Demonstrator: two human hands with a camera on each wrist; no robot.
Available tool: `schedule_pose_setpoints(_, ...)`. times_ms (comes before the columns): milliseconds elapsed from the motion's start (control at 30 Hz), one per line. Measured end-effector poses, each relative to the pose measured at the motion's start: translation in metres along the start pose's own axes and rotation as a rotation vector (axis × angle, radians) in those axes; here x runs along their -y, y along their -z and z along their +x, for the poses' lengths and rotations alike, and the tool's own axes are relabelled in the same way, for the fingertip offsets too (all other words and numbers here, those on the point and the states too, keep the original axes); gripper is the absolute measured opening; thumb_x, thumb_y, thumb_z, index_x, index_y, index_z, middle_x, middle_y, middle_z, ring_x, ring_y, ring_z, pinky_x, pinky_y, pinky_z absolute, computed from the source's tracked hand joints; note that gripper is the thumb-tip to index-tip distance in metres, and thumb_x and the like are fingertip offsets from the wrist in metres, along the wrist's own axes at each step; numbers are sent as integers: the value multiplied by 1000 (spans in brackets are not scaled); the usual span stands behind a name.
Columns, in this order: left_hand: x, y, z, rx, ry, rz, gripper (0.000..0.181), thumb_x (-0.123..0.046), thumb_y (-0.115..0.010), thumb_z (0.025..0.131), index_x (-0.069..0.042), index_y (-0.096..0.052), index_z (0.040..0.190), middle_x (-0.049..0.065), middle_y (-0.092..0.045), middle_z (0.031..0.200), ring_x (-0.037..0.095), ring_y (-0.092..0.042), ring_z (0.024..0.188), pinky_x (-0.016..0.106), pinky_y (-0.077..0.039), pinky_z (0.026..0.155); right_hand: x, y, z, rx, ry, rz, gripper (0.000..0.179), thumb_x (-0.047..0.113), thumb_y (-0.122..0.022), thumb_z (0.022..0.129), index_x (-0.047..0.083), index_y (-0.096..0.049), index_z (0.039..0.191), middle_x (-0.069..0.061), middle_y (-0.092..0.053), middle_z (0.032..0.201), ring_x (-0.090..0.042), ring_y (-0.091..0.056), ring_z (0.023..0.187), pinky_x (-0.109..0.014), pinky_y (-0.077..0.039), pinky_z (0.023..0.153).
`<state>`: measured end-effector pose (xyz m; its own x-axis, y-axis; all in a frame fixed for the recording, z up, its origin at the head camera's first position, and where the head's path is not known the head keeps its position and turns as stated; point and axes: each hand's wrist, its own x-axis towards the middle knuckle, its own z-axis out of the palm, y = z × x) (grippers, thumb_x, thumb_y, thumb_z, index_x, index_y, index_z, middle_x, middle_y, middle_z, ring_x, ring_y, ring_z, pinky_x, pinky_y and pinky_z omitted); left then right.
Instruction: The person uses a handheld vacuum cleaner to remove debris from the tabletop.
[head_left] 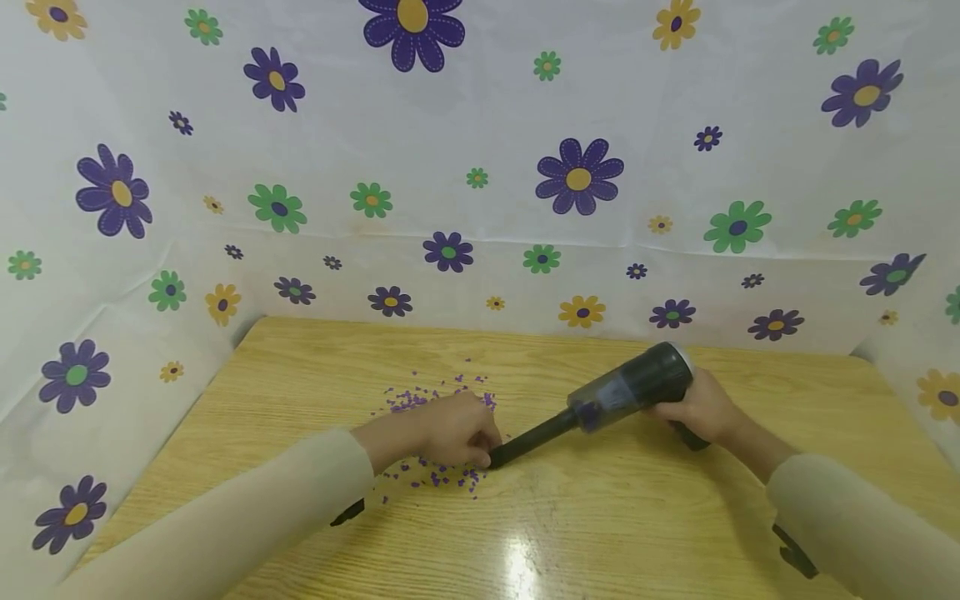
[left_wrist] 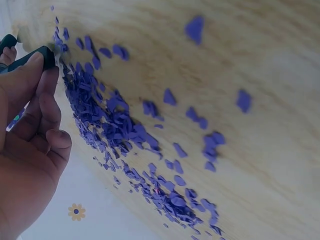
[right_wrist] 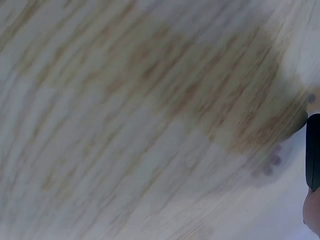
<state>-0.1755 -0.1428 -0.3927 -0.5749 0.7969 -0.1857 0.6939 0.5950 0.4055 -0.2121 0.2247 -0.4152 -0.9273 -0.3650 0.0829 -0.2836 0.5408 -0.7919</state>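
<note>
A dark handheld vacuum cleaner [head_left: 630,385] with a see-through dust cup slants over the table. My right hand [head_left: 705,408] grips its handle. In the right wrist view only the handle's dark end [right_wrist: 313,152] and a bit of that hand show at the right edge. My left hand [head_left: 453,427] pinches the tip of the long narrow nozzle [head_left: 536,437] between thumb and fingers. Small purple scraps [left_wrist: 100,112] lie scattered around and behind the left hand, thickest in a heap by the nozzle tip [left_wrist: 48,57]. Something purple shows inside the dust cup.
The light wooden table [head_left: 637,517] carries the scraps left of its middle. A white flower-printed sheet [head_left: 465,125] stands around its back and sides. Dark wrist devices poke out under both sleeves [head_left: 300,492].
</note>
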Motion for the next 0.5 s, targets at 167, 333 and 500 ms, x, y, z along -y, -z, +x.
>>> schedule_pose_setpoints(167, -2, 0, -11, 4, -10, -6, 6, -15, -74, 88, -12, -76, 82, -10, -61, 62, -1, -49, 53, 14, -45, 54, 1, -7, 1, 23, 32, 46, 49, 7, -76, 74, -7, -55, 115, -3, -59, 57, -12, -55, 49, -26, -50, 53)
schedule_pose_setpoints(333, -1, -2, -23, -5, -10, -9, 9, -16, -74, 88, -13, -73, 79, -11, -60, 63, -2, -48, 54, 14, -46, 54, 7, -14, 2, 44, 63, 67, 41, 7, -77, 75, -7, -57, 108, -1, -58, 55, -11, -55, 47, -26, -49, 52)
schedule_pose_setpoints(500, -1, -4, -32, -10, -17, -19, 13, -15, -75, 87, -13, -71, 74, -12, -59, 63, -3, -48, 54, 13, -45, 54, 13, -20, 3, 57, 96, 46, 33, 6, -75, 74, -3, -59, 101, 2, -57, 55, -10, -55, 49, -24, -49, 55)
